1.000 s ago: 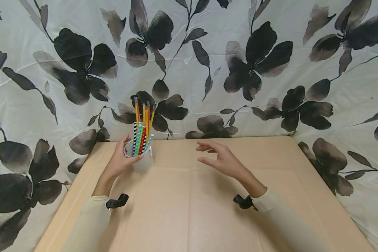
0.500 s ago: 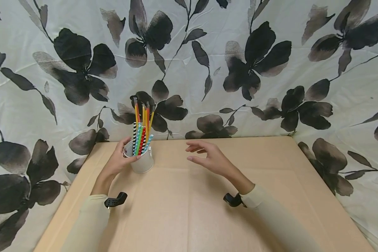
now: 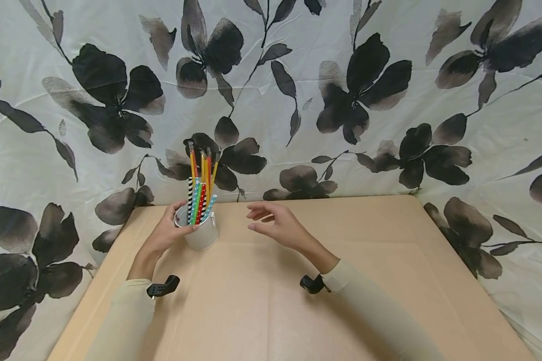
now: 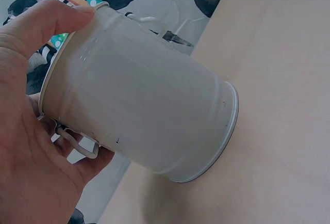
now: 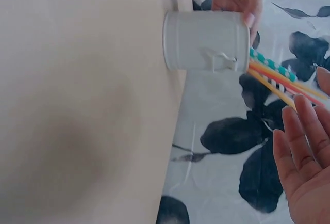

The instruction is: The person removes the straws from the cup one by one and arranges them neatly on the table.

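Note:
A small white metal bucket [image 3: 202, 239] stands on the table near its back edge, left of centre. My left hand [image 3: 163, 234] grips it by the upper left side; in the left wrist view the thumb [image 4: 67, 18] lies on the rim, while the other fingers are partly hidden behind the bucket. Thin sticks [image 3: 200, 200] rise from the bucket, striped and dotted low down, yellow, orange and red above. Right of the bucket, my right hand [image 3: 280, 225] hovers over the table, fingers loosely bent, holding nothing. In the right wrist view its fingers [image 5: 304, 146] appear near the sticks.
The light wooden table [image 3: 271, 301] ends at a back edge just beyond the bucket. Behind it hangs a white cloth [image 3: 271, 105] with dark flowers. A wire handle [image 4: 77, 144] hangs at the bucket's side. Black cameras [image 3: 312, 284] sit on both wrists.
My right hand has moved left across the table, closer to the bucket. The left hand keeps its grip, and the bucket has stayed in place. The head view has shifted slightly.

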The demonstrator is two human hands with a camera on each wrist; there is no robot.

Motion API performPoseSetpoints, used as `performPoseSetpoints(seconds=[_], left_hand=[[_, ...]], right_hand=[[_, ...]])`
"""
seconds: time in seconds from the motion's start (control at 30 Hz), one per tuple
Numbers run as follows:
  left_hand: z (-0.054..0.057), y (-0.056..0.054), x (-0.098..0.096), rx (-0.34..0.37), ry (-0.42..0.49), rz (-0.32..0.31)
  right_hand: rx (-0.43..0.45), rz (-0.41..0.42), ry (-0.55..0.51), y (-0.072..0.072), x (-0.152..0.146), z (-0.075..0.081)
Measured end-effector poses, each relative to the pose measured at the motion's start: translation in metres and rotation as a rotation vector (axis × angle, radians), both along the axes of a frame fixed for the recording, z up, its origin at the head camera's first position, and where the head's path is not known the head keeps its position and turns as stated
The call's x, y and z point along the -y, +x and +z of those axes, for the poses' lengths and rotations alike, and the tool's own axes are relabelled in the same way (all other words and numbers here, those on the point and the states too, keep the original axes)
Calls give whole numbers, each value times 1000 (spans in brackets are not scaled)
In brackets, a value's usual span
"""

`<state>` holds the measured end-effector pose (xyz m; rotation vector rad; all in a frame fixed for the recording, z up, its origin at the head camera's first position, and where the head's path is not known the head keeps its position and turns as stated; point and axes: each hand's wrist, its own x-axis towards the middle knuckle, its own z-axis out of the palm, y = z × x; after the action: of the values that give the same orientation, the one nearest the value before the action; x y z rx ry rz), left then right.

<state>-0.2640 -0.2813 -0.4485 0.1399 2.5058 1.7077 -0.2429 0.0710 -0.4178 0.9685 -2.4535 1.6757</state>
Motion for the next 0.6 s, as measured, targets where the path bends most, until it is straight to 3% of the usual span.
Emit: performPoseSetpoints(seconds=[0.6], left_hand=[[-1, -1, -5, 22, -1, 11]], right_hand=[[-21, -58, -51, -32, 64, -8]])
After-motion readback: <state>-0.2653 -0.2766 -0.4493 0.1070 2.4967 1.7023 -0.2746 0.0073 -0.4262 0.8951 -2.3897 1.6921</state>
